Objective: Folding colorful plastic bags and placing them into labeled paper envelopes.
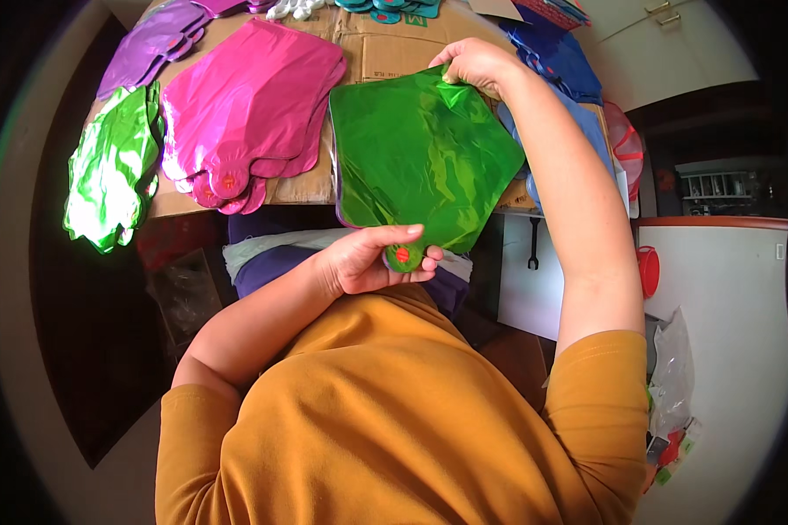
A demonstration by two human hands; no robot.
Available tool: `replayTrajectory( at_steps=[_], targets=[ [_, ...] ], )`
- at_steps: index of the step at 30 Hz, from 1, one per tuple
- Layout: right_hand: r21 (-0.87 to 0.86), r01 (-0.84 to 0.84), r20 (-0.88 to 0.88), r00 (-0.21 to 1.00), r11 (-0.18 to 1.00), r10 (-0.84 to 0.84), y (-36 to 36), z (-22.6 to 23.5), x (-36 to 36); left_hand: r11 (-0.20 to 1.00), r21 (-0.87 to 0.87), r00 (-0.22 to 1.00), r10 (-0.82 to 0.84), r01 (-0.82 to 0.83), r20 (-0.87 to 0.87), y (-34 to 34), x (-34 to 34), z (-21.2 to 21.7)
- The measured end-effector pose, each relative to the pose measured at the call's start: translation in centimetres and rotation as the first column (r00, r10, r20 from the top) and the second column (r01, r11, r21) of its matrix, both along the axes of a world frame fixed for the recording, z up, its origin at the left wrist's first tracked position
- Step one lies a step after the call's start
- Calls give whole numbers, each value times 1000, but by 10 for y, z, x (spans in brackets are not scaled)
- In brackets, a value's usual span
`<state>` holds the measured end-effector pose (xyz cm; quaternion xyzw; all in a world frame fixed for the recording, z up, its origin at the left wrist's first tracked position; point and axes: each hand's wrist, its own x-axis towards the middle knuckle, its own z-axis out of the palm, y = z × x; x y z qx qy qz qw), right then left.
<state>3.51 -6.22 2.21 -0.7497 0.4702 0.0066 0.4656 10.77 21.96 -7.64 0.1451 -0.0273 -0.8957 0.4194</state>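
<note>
A flat, shiny green foil balloon (416,157) is spread between my two hands, over the near edge of the cardboard-covered table. My left hand (368,260) grips its rounded tab with a red mark at the near end, thumb on top and fingers beneath. At the far right corner my right hand (477,68) pinches the foil, which wrinkles under the fingertips. A thin purple edge shows along the green balloon's left side; whether another sheet lies under it I cannot tell. Just left of it lies a stack of pink foil balloons (249,105), tabs toward me.
Light green foil balloons (109,166) hang over the table's left edge. Purple ones (153,44) lie behind them, teal ones (390,10) at the back and blue ones (560,66) at the right. Cardboard (376,44) covers the table. A red container (647,271) is at the right.
</note>
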Motion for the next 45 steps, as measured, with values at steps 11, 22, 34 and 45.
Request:
replayTrajectory(
  at_steps=[11,22,34,45],
  targets=[
    [-88,-11,-29,1000,996,8,3,5,0,987,152,989,31,-53,142,-1,-11,41],
    [-111,-17,-24,1000,994,14,-1,0,7,983,172,991,42,-64,129,-3,-12,32],
    [-36,16,4,1000,999,-16,-10,-1,6,961,249,966,54,-119,255,-6,-19,23],
    [-27,36,33,999,999,-35,-13,-1,8,967,184,946,112,-174,303,-4,-20,27]
  ],
)
